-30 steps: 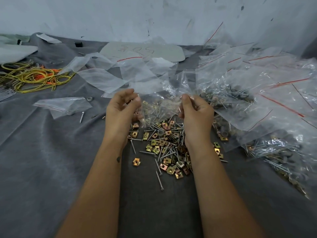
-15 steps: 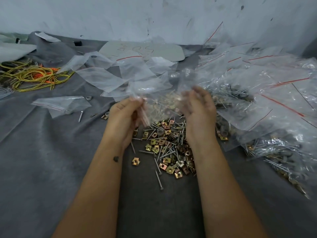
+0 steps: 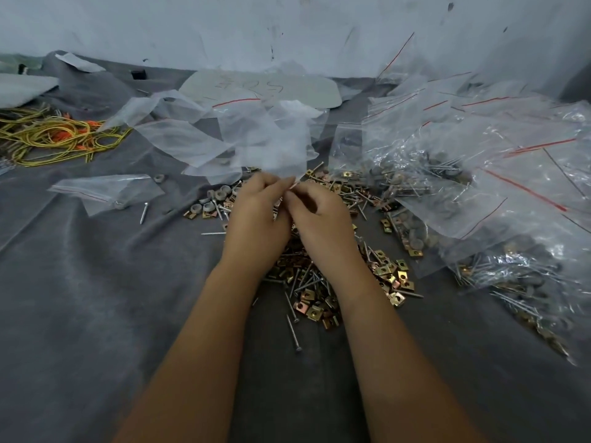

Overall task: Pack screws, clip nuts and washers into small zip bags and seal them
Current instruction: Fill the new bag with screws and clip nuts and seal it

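- Two hands meet at the middle, above the pile of hardware, fingertips nearly touching.
- Left hand (image 3: 256,215): fingers curled in tight, pinching the lower edge of a small clear zip bag (image 3: 275,145).
- Right hand (image 3: 319,212): fingers (image 3: 292,197) bent narrow, nipping the same bag edge right beside the left fingertips.
- That zip bag stands up and away from both hands, its pinched edge low, its body blurred; whether anything is inside, I cannot tell.
- Under the wrists, loose screws (image 3: 292,334) and brass-coloured clip nuts (image 3: 388,276) lie spread over the grey cloth (image 3: 96,298).
- Grey washers (image 3: 211,199) sit just left of the left hand.
- Off to the right, filled zip bags (image 3: 479,174) heap up, red seal lines showing.
- Far left, a spare bag (image 3: 105,191) lies flat, with yellow cord (image 3: 54,139) beyond it.
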`<state>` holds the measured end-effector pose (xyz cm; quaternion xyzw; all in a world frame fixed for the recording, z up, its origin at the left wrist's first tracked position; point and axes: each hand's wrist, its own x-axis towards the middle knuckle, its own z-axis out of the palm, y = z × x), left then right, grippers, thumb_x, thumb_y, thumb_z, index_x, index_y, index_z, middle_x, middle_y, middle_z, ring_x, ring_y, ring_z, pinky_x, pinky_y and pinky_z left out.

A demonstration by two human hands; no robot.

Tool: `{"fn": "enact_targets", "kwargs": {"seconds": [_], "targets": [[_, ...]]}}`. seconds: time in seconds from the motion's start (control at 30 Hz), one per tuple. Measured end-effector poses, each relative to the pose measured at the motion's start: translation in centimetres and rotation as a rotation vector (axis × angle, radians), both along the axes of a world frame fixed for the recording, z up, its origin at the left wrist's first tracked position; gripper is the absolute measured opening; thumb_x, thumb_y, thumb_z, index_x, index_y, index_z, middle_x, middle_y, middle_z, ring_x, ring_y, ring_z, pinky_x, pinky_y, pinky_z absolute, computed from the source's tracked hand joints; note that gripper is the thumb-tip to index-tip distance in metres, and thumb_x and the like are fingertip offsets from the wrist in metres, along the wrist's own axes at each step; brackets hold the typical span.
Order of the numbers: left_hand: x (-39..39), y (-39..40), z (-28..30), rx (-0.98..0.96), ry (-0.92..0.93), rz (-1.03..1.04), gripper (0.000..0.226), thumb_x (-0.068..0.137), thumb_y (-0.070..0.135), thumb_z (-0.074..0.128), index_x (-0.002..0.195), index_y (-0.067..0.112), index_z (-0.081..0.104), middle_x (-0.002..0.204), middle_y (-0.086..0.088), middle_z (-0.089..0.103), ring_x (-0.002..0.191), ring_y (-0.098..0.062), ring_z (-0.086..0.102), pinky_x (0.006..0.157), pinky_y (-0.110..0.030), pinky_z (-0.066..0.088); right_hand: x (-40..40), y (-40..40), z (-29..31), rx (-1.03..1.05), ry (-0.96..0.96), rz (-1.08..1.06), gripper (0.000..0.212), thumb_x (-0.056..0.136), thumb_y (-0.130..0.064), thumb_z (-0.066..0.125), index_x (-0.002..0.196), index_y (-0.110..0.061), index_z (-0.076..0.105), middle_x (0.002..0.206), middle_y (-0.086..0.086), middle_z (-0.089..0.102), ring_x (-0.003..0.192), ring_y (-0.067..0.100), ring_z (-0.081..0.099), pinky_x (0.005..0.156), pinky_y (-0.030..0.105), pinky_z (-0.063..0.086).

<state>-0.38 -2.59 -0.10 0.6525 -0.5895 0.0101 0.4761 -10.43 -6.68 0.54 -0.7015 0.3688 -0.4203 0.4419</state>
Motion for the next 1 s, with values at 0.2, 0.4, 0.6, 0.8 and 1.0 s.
{"fn": "enact_targets", "kwargs": {"seconds": [0.2, 0.4, 0.6, 0.8, 1.0], "targets": [[0.0, 0.3, 0.4, -0.056, 0.127, 0.032, 0.028, 0.09, 0.002, 0.061, 0.111, 0.015, 0.074, 0.1, 0.009, 0.071, 0.093, 0.002, 0.061, 0.082, -0.001, 0.04, -0.5, -0.2, 0.4, 0.068, -0.141, -0.04, 0.006, 0.09, -0.02, 0.065, 0.089, -0.02, 0.071, 0.08, -0.011, 0.069, 0.077, -0.005, 0.063, 0.066, 0.007, 0.045], [-0.4, 0.7, 1.0, -0.066, 0.443, 0.059, 0.029, 0.085, 0.008, 0.071, 0.086, 0.037, 0.073, 0.076, 0.021, 0.071, 0.078, 0.004, 0.067, 0.07, -0.009, 0.05, -0.1, 0.1, 0.2, -0.013, -0.14, -0.032, 0.003, 0.09, -0.018, 0.066, 0.089, -0.021, 0.067, 0.082, -0.011, 0.065, 0.076, -0.003, 0.061, 0.064, 0.009, 0.045], [0.1, 0.8, 1.4, 0.0, 0.614, -0.131, 0.023, 0.084, 0.01, 0.074, 0.083, 0.033, 0.071, 0.07, 0.016, 0.07, 0.065, 0.004, 0.062, 0.06, -0.009, 0.048, -0.6, -0.5, 0.6, 0.188, -0.348, -0.081, 0.026, 0.092, -0.004, 0.054, 0.075, -0.017, 0.069, 0.079, 0.01, 0.068, 0.075, 0.024, 0.065, 0.074, 0.044, 0.056], [-0.1, 0.6, 0.7, 0.055, 0.423, -0.123, 0.024, 0.084, 0.006, 0.073, 0.093, 0.027, 0.068, 0.079, 0.004, 0.065, 0.069, 0.0, 0.059, 0.063, -0.016, 0.052, -0.5, -0.5, 0.4, 0.121, -0.264, -0.071, 0.018, 0.085, -0.006, 0.065, 0.074, -0.02, 0.064, 0.074, 0.002, 0.068, 0.071, 0.017, 0.065, 0.068, 0.033, 0.057], [0.4, 0.8, 0.8, -0.417, 0.206, 0.248, 0.013, 0.091, 0.012, 0.064, 0.101, 0.013, 0.073, 0.093, 0.011, 0.052, 0.078, 0.004, 0.054, 0.071, -0.008, 0.043, -0.6, -0.5, 0.2, -0.259, -0.026, -0.256, 0.019, 0.087, -0.008, 0.067, 0.084, -0.026, 0.063, 0.078, -0.017, 0.061, 0.073, -0.004, 0.059, 0.063, 0.006, 0.044]]}}
